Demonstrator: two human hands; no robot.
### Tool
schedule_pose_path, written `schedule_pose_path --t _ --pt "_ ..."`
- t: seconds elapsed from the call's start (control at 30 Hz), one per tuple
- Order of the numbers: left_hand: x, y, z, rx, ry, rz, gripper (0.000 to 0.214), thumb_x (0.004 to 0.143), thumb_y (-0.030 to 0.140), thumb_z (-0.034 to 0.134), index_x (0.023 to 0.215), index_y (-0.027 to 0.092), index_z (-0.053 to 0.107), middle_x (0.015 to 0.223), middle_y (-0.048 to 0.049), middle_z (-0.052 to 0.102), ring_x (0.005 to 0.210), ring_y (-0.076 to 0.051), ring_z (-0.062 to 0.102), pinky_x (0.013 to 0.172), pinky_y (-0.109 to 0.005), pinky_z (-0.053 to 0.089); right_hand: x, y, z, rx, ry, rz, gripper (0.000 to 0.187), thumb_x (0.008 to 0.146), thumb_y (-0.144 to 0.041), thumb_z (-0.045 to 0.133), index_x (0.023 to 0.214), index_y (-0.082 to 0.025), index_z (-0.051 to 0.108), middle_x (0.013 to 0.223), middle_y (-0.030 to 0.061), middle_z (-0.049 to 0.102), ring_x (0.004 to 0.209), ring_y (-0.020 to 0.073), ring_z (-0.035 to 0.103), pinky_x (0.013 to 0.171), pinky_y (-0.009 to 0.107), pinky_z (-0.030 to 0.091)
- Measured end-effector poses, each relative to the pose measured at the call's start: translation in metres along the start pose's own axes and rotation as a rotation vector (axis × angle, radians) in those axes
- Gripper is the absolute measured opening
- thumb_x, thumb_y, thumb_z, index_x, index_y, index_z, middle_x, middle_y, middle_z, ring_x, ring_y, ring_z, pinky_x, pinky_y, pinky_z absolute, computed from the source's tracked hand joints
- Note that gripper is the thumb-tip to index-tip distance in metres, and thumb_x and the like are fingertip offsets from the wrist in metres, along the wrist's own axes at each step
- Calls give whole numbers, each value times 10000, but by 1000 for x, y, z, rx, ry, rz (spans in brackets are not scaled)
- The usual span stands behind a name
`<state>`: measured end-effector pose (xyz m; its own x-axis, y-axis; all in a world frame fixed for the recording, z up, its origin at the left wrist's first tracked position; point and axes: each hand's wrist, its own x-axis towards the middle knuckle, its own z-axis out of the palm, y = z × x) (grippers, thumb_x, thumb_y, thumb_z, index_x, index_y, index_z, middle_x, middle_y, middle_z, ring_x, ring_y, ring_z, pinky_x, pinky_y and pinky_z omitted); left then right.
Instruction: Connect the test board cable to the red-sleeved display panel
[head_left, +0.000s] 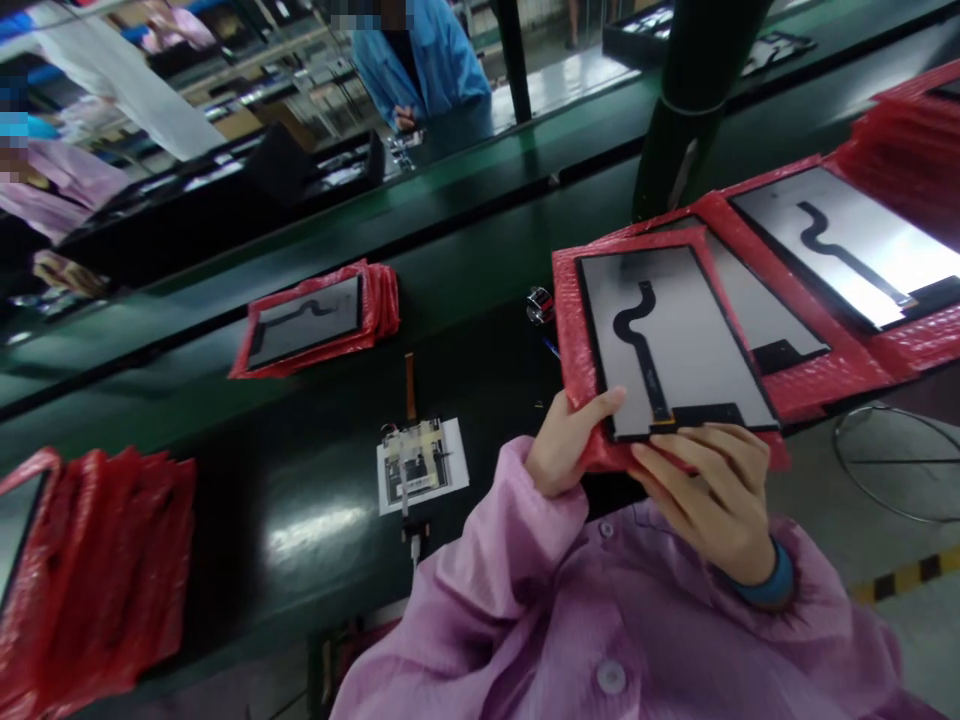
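Observation:
My left hand [564, 438] grips the left lower corner of an LCD screen panel [697, 330] and the red bubble-wrap sheet [571, 345] beneath it, thumb on the panel's grey back. My right hand [712, 490] is closed at the lower edge of the same panel, fingertips by its black strip; its thumb is hidden. A black S-shaped flex cable [641, 350] lies along the panel's back. Just to the right, a second screen panel [757, 290] is partly covered. Farther right lies another panel [862, 245] on red wrap.
On the green bench [322, 425] sits a small circuit board [415, 462] with a cable. Red-wrapped panels form one stack [319, 318] behind it and another [112, 560] at left. A dark green post [694, 90] rises behind the right stack. Co-workers sit across the bench.

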<state>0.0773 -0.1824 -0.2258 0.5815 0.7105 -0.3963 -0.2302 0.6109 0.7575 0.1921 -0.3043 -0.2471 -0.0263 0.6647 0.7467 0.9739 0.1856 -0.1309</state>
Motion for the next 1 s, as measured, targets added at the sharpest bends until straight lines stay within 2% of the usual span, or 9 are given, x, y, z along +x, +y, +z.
schedule_pose_path --t 0.13,0.27,0.4,0.5,0.63,0.77,0.83,0.93,1.0 --pt "-44 7 -58 -10 376 -21 442 532 357 917 852 156 687 758 -37 735 656 -197 712 613 -280 585 -18 -14 1 87 -44 60 431 916 -445 688 1295 -249 628 1241 116 674 1228 295 553 1076 488 457" --pt "-70 0 -114 -34 611 -18 479 488 304 903 878 166 661 776 -54 752 678 -241 733 618 -323 618 -26 -29 29 569 -238 590 526 1002 -459 503 1501 -299 458 1506 98 520 1378 291 501 1115 517 462" --pt "-71 -19 -138 -79 653 -51 517 453 278 910 872 139 642 717 -41 733 625 -220 713 574 -308 605 -17 -32 73 1246 -433 1194 507 906 -548 609 1348 -300 601 1332 48 675 1278 268 613 1048 460 540" --pt "-69 -35 -144 -99 662 -63 528 451 308 946 833 148 619 662 0 695 587 -167 675 546 -262 568 -12 -26 94 1457 -507 1383 450 757 -555 756 1110 -279 709 1059 36 766 1096 286 702 910 428 598" --pt "-75 -54 -152 -12 651 23 526 506 390 968 812 143 618 682 22 677 625 -109 645 602 -207 534 -12 -21 104 1470 -536 1396 475 650 -504 848 1015 -241 696 995 31 767 939 239 729 852 363 592" --pt "-80 -61 -154 54 526 89 580 588 333 953 1040 145 643 989 -57 758 906 -172 713 860 -278 567 -13 -20 104 1448 -584 1317 536 642 -474 864 1074 -222 671 1027 45 760 909 211 723 864 348 579" --pt "-81 -58 -152 -3 532 83 616 549 316 968 1039 149 635 983 -58 759 898 -186 717 863 -297 572 -9 -17 103 1381 -609 1250 518 680 -488 843 1090 -220 674 1023 48 761 913 215 720 869 357 579" --pt "-84 -50 -148 -124 538 34 636 491 319 978 1004 167 635 903 -41 752 810 -199 714 753 -302 587 4 -10 105 1239 -602 1064 377 902 -527 607 1088 -216 709 1074 64 758 988 233 714 910 396 582" --pt "-87 -44 -148 -181 535 20 595 478 321 971 954 189 639 903 -44 750 807 -220 715 726 -314 591 15 -7 113 1062 -568 796 377 986 -423 451 1172 -217 707 1223 78 721 1154 256 668 1035 460 536"
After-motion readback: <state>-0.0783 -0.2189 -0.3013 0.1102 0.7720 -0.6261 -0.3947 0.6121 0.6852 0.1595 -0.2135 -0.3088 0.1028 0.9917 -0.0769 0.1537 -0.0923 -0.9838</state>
